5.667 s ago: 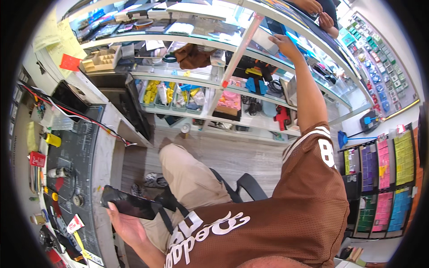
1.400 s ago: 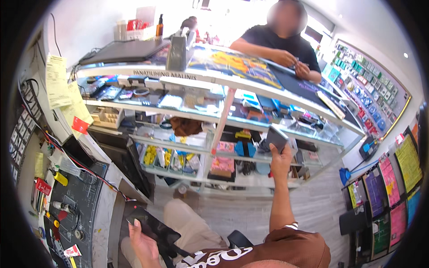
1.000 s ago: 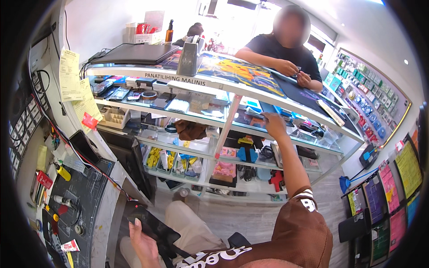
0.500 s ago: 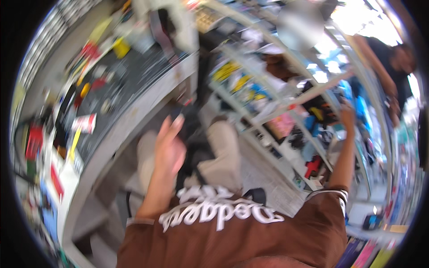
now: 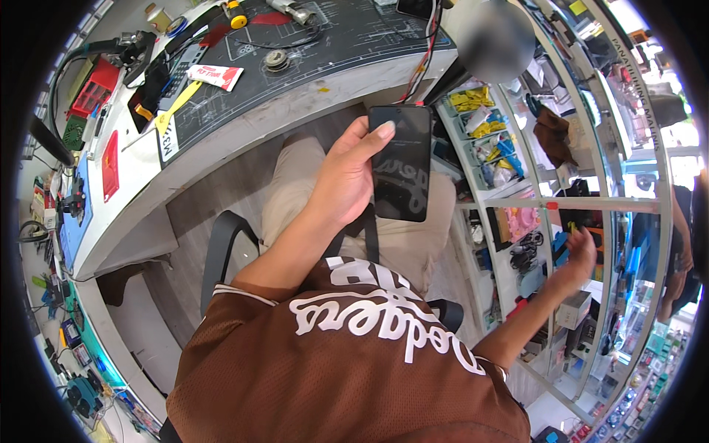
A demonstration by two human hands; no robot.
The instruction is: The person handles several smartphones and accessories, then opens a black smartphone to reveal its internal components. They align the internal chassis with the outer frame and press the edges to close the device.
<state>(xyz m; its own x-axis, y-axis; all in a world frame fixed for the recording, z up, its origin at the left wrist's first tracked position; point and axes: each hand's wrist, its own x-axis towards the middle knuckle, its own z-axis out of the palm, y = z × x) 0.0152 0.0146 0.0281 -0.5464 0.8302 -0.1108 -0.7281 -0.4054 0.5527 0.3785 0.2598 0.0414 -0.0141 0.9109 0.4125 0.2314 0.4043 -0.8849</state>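
A black smartphone (image 5: 402, 166) with a dark, reflective screen is in my left hand (image 5: 346, 177), above my lap. The thumb lies over the phone's upper left edge, and the other fingers are mostly hidden behind it. Out to the right, my right hand (image 5: 580, 260) reaches to the glass shelving (image 5: 605, 203). Its fingers are partly bent and slightly apart at the shelf, close to small dark and yellow items. I see nothing clearly held in it.
A workbench with a dark printed mat (image 5: 325, 55) curves along the left and far side, bearing a white-and-red tube (image 5: 215, 76), a yellow tool (image 5: 177, 107) and a red tray (image 5: 110, 166). Teal bins (image 5: 473, 100) hold yellow packets. Another person's arm (image 5: 679, 251) shows at far right.
The view has turned toward the right and steadied. My left hand now shows a phone that was hard to make out in the blur before. My right hand stays at the shelving.
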